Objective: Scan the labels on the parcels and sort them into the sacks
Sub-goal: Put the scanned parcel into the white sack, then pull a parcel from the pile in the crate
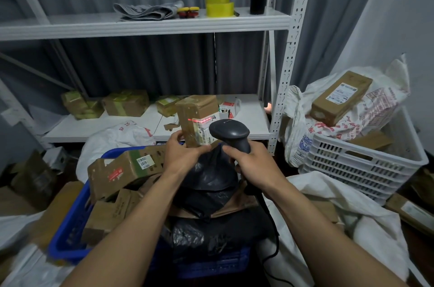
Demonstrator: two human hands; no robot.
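As a red scan line (201, 120) crossed its white label, a small brown cardboard parcel (197, 112) stood upright at twelve o'clock above a heaped blue plastic crate (68, 223), the person's left hand (182, 154) gripping its lower end with fingers and thumb curled round it, while the right hand (246, 157) was wrapped tight round the handle of a dark grey handheld barcode scanner (229, 132) aimed at the label from just beside it. Scanning appeared to be the step in hand; the next move would likely call for reading the result, then carrying this parcel to the matching sack. One parcel was held and one scanner. Two crates were in view: the blue one at six o'clock and a white slatted plastic crate (366, 159) at three o'clock. At least three white woven sacks showed, at ten (112, 138), two (385, 98) and four o'clock (328, 206); a long brown box (340, 98) lay on the second. Three tape-wrapped boxes (126, 102) sat on the lower shelf at eleven o'clock, two yellow tape rolls (218, 2) on the upper shelf; the crate's own parcels were too jumbled to count
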